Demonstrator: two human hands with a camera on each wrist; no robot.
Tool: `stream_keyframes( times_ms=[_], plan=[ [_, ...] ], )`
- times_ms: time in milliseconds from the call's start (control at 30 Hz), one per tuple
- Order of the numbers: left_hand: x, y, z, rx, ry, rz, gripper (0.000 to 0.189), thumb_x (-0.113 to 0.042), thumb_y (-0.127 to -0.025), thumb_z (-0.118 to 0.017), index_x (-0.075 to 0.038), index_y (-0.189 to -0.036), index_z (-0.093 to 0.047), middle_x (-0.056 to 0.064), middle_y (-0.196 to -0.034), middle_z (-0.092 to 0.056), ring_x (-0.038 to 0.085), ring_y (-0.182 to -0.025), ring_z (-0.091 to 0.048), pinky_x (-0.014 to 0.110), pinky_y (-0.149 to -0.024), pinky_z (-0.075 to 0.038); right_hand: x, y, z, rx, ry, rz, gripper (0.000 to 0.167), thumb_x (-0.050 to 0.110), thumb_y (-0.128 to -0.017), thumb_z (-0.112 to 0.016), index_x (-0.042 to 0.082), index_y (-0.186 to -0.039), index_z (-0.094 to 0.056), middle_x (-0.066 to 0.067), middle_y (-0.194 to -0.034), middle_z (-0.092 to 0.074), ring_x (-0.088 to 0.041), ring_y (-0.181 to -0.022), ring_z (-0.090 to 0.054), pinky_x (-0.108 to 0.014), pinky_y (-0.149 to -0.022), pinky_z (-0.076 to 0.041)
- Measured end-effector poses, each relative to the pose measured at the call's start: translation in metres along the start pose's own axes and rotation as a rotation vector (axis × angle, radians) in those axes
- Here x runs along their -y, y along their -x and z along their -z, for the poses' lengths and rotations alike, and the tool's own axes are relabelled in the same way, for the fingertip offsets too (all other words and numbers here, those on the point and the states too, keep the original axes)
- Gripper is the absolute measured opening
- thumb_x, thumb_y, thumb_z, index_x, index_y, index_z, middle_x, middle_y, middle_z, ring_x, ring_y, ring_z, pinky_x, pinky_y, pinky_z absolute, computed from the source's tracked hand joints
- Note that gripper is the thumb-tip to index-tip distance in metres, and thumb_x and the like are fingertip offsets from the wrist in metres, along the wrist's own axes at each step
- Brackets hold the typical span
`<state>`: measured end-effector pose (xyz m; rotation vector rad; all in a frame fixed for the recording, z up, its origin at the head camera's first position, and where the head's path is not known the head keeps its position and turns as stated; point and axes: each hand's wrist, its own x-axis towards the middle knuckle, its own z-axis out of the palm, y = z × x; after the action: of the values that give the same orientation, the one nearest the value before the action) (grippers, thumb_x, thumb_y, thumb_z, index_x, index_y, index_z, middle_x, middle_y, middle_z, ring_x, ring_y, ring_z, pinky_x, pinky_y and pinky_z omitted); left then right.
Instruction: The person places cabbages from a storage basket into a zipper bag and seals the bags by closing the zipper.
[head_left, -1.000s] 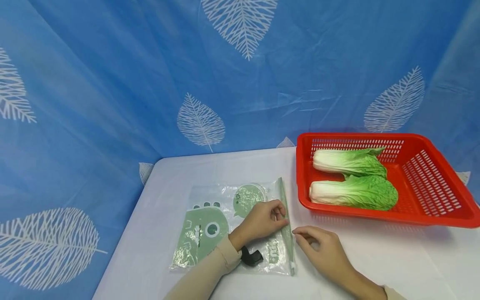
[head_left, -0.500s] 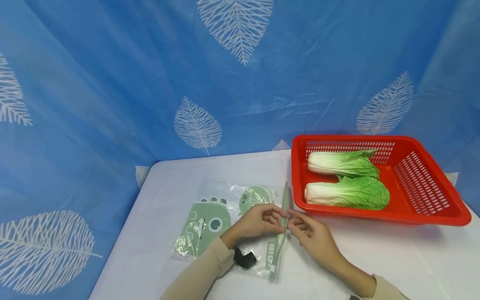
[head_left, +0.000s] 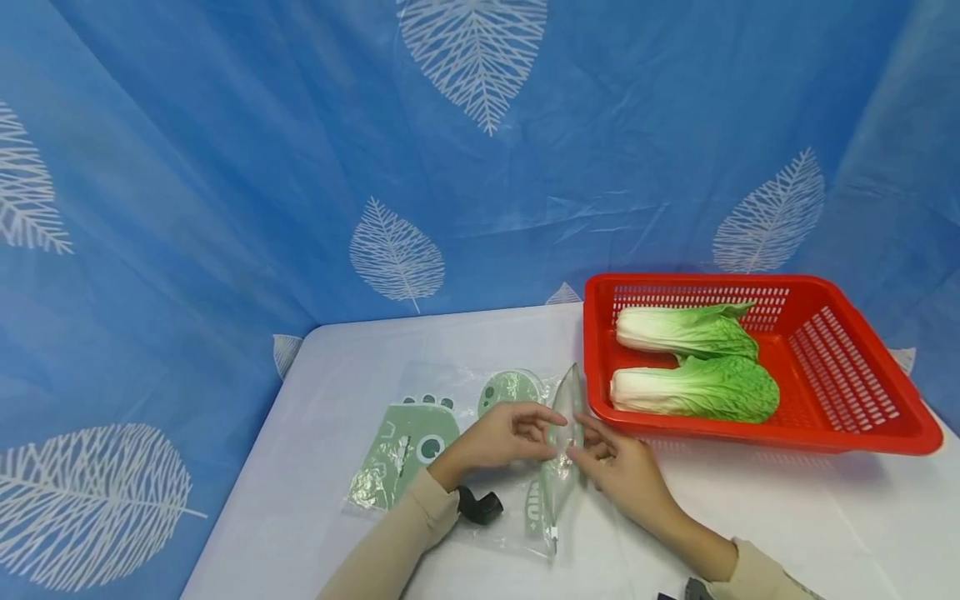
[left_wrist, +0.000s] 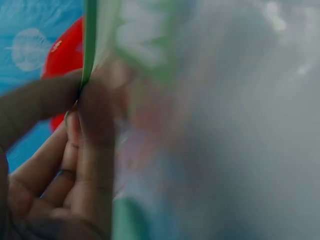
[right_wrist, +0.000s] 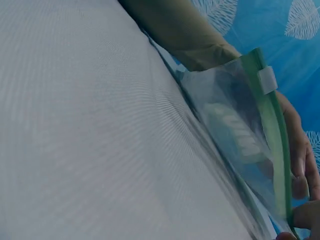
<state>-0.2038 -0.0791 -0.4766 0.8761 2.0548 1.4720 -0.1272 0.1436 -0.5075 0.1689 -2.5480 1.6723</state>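
Left hand (head_left: 510, 435) pinching one side of the mouth of a clear, green-edged zipper bag (head_left: 427, 450); right hand (head_left: 624, 468) pinching the opposite side, mouth parted between both. Bag otherwise flat, cartoon-printed, at lower middle of the head view on a white-covered table (head_left: 787, 517); white slider (right_wrist: 267, 80) at its lower end. At right, red slotted basket (head_left: 843, 367) with two napa cabbages (head_left: 697, 387) inside. Across the upper frame, blue leaf-patterned curtain (head_left: 285, 167).
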Motion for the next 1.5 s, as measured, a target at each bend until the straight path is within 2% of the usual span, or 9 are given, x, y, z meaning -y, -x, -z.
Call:
stream_keyframes(
  times_ms=[100,233,467,667,833,1000,1200,1400,1500],
  plan=[
    [-0.008,0.005,0.013,0.027,-0.075,-0.028,0.048,0.003,-0.088,-0.069,-0.006,-0.135,-0.066,0.000,-0.077,-0.054,0.008,-0.064,-0.049,0.021,-0.060,-0.042,0.001,0.000,-0.001,0.017,-0.040,0.010,0.058,0.014,-0.086,-0.084,0.004,-0.139,-0.063,-0.005,-0.094,-0.068,-0.008,-0.059,-0.061,-0.024,-0.052,-0.048],
    [-0.024,0.013,0.028,0.030,-0.172,-0.052,0.065,0.008,-0.083,-0.060,-0.006,-0.146,-0.058,0.005,-0.075,-0.038,0.009,-0.058,-0.032,0.023,-0.056,-0.033,0.002,-0.002,-0.005,0.045,-0.142,0.013,0.061,0.006,-0.085,-0.083,-0.002,-0.141,-0.060,-0.006,-0.090,-0.061,-0.007,-0.059,-0.058,-0.024,-0.053,-0.049],
    [-0.058,0.032,0.050,-0.098,-0.297,-0.094,0.076,0.008,-0.080,-0.058,-0.015,-0.152,-0.052,0.004,-0.093,-0.044,0.011,-0.062,-0.030,0.024,-0.058,-0.033,0.008,-0.008,-0.012,0.073,-0.226,-0.038,0.064,0.006,-0.087,-0.081,0.005,-0.147,-0.056,-0.007,-0.078,-0.058,-0.010,-0.057,-0.055,-0.023,-0.053,-0.047],
    [-0.078,0.047,0.067,-0.171,-0.333,-0.162,0.078,0.006,-0.080,-0.056,-0.016,-0.154,-0.049,0.002,-0.105,-0.049,0.020,-0.068,-0.035,0.028,-0.062,-0.037,0.004,-0.014,-0.014,0.139,-0.328,0.047,0.062,-0.001,-0.090,-0.075,0.005,-0.148,-0.055,-0.017,-0.096,-0.054,-0.012,-0.060,-0.056,-0.023,-0.054,-0.048],
    [-0.081,0.054,0.076,-0.143,-0.303,-0.204,0.077,0.006,-0.082,-0.055,-0.017,-0.156,-0.046,0.005,-0.108,-0.049,0.025,-0.077,-0.039,0.031,-0.064,-0.042,0.003,-0.019,-0.017,0.184,-0.407,0.083,0.064,-0.004,-0.092,-0.072,0.003,-0.151,-0.049,-0.020,-0.102,-0.049,-0.013,-0.062,-0.055,-0.026,-0.054,-0.051],
    [-0.078,0.057,0.083,-0.124,-0.296,-0.202,0.077,0.005,-0.084,-0.058,-0.015,-0.157,-0.043,0.004,-0.111,-0.048,0.021,-0.078,-0.038,0.030,-0.064,-0.043,0.005,-0.025,-0.020,0.199,-0.449,0.082,0.067,-0.002,-0.093,-0.071,0.003,-0.154,-0.045,-0.020,-0.102,-0.048,-0.014,-0.065,-0.057,-0.026,-0.057,-0.053],
    [-0.072,0.059,0.092,-0.124,-0.238,-0.213,0.078,0.005,-0.086,-0.060,-0.016,-0.159,-0.041,0.006,-0.122,-0.052,0.021,-0.081,-0.045,0.031,-0.068,-0.052,0.007,-0.029,-0.024,0.222,-0.470,0.140,0.068,-0.004,-0.092,-0.071,0.000,-0.154,-0.043,-0.023,-0.101,-0.049,-0.014,-0.067,-0.059,-0.026,-0.059,-0.055],
    [-0.064,0.060,0.098,-0.106,-0.117,-0.223,0.078,0.010,-0.087,-0.061,-0.008,-0.159,-0.038,0.011,-0.138,-0.050,0.034,-0.100,-0.060,0.036,-0.077,-0.059,0.011,-0.032,-0.028,0.229,-0.470,0.148,0.068,-0.003,-0.092,-0.071,0.004,-0.155,-0.044,-0.023,-0.102,-0.050,-0.015,-0.067,-0.059,-0.025,-0.060,-0.055],
    [-0.062,0.059,0.098,-0.089,-0.093,-0.224,0.079,0.011,-0.086,-0.063,-0.004,-0.159,-0.037,0.013,-0.144,-0.047,0.035,-0.110,-0.061,0.038,-0.082,-0.060,0.014,-0.033,-0.029,0.232,-0.471,0.151,0.069,-0.003,-0.093,-0.071,0.004,-0.155,-0.043,-0.022,-0.101,-0.050,-0.016,-0.066,-0.060,-0.026,-0.060,-0.056]
  ],
)
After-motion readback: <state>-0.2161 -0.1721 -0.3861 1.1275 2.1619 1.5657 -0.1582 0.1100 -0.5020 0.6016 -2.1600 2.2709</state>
